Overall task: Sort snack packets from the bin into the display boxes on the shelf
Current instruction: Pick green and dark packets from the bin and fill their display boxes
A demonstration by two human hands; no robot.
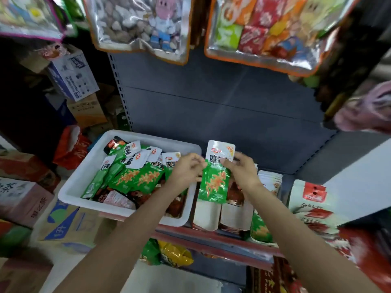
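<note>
A white bin [84, 176] on the shelf's left holds several green-and-white snack packets [135, 176] over darker red ones. One green-and-white packet [215, 176] stands upright just right of the bin, above the display boxes [222, 216]. My left hand [186, 168] pinches its left edge and my right hand [243, 168] grips its right edge. The white-fronted display boxes hold dark red packets, partly hidden behind the held packet.
The grey shelf back panel [211, 102] rises behind. More packets stand on the right: a stack [271, 180] and a red-and-white bag [311, 204]. Large hanging bags [264, 28] overhang above. Cardboard boxes [69, 225] crowd the floor at left. A lower shelf carries yellow and green packets [169, 252].
</note>
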